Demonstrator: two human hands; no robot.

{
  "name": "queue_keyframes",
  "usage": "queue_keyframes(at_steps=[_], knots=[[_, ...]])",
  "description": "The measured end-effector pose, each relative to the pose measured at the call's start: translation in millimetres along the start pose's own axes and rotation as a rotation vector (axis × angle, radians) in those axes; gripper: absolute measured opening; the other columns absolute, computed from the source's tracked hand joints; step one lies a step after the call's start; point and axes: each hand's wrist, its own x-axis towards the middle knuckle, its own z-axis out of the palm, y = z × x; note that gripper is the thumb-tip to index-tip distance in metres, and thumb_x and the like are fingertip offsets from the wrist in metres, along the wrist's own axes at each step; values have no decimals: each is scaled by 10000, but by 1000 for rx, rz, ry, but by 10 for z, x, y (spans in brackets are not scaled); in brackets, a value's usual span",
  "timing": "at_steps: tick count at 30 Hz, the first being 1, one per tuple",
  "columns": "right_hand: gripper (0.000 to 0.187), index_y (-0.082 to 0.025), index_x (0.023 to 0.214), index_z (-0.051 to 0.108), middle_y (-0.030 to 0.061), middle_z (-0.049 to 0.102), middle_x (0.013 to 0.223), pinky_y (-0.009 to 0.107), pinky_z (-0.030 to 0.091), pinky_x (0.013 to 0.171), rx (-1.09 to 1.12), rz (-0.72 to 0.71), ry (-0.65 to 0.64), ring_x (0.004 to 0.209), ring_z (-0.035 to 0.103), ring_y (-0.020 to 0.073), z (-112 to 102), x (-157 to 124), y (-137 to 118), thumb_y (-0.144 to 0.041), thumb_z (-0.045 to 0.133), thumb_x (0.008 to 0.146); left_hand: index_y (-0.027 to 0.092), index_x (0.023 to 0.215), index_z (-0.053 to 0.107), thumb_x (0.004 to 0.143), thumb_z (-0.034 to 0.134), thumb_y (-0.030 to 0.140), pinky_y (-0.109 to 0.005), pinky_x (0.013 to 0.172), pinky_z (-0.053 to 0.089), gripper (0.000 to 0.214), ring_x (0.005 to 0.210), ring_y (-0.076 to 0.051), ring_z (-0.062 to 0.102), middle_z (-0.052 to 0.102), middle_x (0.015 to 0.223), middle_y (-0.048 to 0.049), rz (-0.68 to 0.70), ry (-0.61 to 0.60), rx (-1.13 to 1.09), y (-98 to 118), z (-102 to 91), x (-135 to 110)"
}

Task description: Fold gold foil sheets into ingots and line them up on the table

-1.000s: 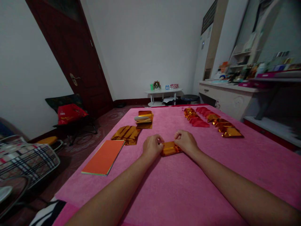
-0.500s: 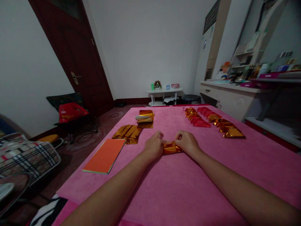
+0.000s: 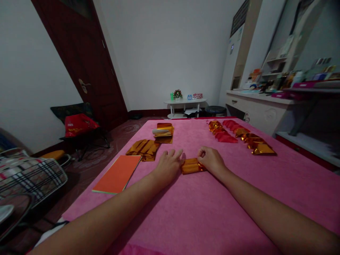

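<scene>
A folded strip of shiny gold foil paper (image 3: pixel 190 166) lies on the pink cloth in front of me. My right hand (image 3: pixel 211 159) is closed on its right end, fingers curled in a pinch. At the strip's left end is my left hand (image 3: pixel 170 164), fingers stretched out and apart; whether its fingertips still touch the foil I cannot tell. Left of that hand lies a stack of creased gold foil sheets (image 3: pixel 143 148). Nearer to me on that side is a pile of orange paper (image 3: pixel 118 173).
Behind the creased sheets sits more gold foil with a grey roll-shaped item (image 3: pixel 160 131) on it. At the right back lie two rows of folded red and gold pieces (image 3: pixel 225 137). A pink cloth (image 3: pixel 202 212) covers the table. A white side table (image 3: pixel 186 102) stands by the wall.
My left hand has let go of the foil's left end, moved slightly left and spread its fingers. More of the gold strip shows. My right hand has stayed in place.
</scene>
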Motion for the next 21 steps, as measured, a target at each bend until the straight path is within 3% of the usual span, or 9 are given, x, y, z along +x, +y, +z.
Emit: queue_keyframes(at_steps=[3,7,11,13,17,21], knots=[[102,-216,716,612,-2,626,689,223,321,517,-96,-15,11,626,547,138,-47,-66,-45,-138,558,677,167,1150,559,897,396,217,-378,740,355,305,946,-238,483,546,1196,-110,66,-26,5,-21,-11,13],[137,-200,783,629,67,621,881,278,376,659,-348,-302,116,891,525,209,-101,-187,-183,-112,526,764,147,964,614,889,442,246,-360,709,336,212,876,-226,496,612,945,-88,84,-56,-9,-31,12,37],[248,-178,880,650,80,619,934,302,398,803,-319,-545,-72,927,518,198,-67,-330,-417,-55,444,821,128,952,621,873,471,216,-360,713,339,191,866,-223,504,615,921,-93,98,-65,0,-18,61,70],[303,-161,1000,632,78,632,997,281,403,862,-199,-571,-170,956,541,176,-23,-422,-530,-42,411,831,128,909,637,868,481,215,-362,726,344,184,876,-226,507,614,926,-100,108,-76,-3,-16,88,81],[384,-103,1229,519,159,555,1245,354,358,996,-136,-538,-183,1157,497,240,17,-599,-588,-196,468,860,126,887,642,868,476,220,-361,735,360,192,870,-228,519,612,923,-109,96,-81,-29,-16,101,77],[412,-88,1119,600,206,604,1155,402,400,943,-248,-426,-187,1099,545,305,-123,-648,-370,-390,498,857,119,973,620,873,452,223,-352,734,379,221,850,-224,538,623,925,-109,51,-78,-65,-12,53,55]])
